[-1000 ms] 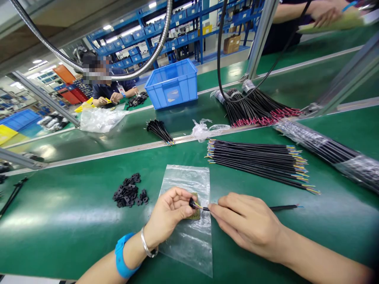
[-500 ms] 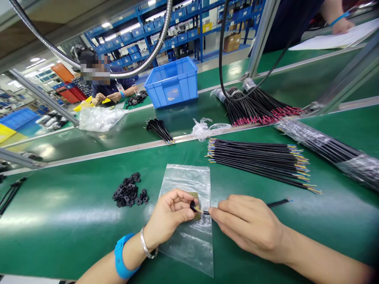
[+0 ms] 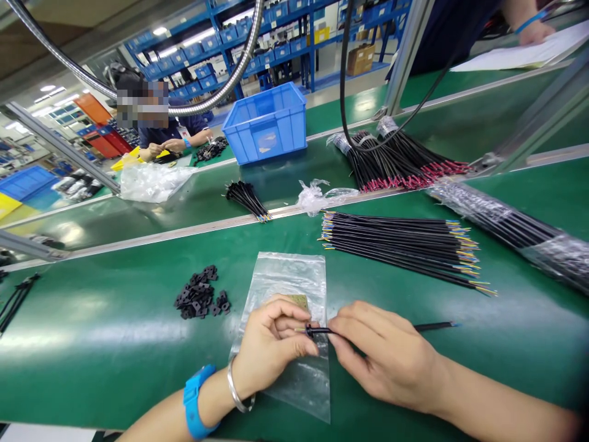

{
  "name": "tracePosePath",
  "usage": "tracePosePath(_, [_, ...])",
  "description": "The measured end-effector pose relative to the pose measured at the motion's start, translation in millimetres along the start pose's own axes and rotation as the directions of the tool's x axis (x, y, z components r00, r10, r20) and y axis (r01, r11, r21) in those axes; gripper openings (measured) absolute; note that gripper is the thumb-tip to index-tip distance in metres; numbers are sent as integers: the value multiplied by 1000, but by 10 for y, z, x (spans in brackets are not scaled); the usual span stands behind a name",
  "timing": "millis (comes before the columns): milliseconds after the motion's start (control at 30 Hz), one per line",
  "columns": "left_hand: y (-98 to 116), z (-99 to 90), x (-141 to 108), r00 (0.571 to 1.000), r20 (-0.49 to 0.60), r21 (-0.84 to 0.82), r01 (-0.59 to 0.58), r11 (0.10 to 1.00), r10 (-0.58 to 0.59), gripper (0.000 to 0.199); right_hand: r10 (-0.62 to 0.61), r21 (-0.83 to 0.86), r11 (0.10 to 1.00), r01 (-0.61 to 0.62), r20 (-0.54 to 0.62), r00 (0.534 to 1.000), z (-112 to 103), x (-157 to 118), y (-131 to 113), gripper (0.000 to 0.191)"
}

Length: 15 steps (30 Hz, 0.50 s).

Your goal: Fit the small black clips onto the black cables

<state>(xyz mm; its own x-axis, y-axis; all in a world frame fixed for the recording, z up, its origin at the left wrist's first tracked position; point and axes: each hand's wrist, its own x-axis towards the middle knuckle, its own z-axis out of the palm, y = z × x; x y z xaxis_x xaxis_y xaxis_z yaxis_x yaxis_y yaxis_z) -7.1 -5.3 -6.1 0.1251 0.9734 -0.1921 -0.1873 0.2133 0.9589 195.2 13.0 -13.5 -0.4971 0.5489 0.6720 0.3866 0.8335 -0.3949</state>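
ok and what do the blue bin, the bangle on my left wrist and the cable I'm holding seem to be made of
The blue bin looks like semi-gloss moulded plastic, judging by its ribbed walls. The bangle is probably polished metal, from its silvery shine; which metal, I can't tell. The cable has a smooth black sheath, maybe rubber or PVC, with thin coloured wires showing.

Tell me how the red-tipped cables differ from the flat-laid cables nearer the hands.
The red-tipped cables are gathered into bundles; the flat-laid cables lie loose, side by side. The red-tipped cables show red ends, while the flat-laid cables show blue and yellow wires. Both are black.
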Motion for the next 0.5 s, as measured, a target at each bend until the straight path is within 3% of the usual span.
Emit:
tracePosePath(133, [15,-22,2,972,15,253,-230,940,234,25,-31,10,999,30,62,998,4,-27,-8,14])
tracePosePath(233, [46,-21,-21,938,72,394,-339,854,338,26,-7,58,998,1,100,995,24,-40,-32,14])
tracePosePath(500, [-7,34,-60,933,130,452,-358,817,337,26,49,158,985,-69,126,991,65,-18,-68,20])
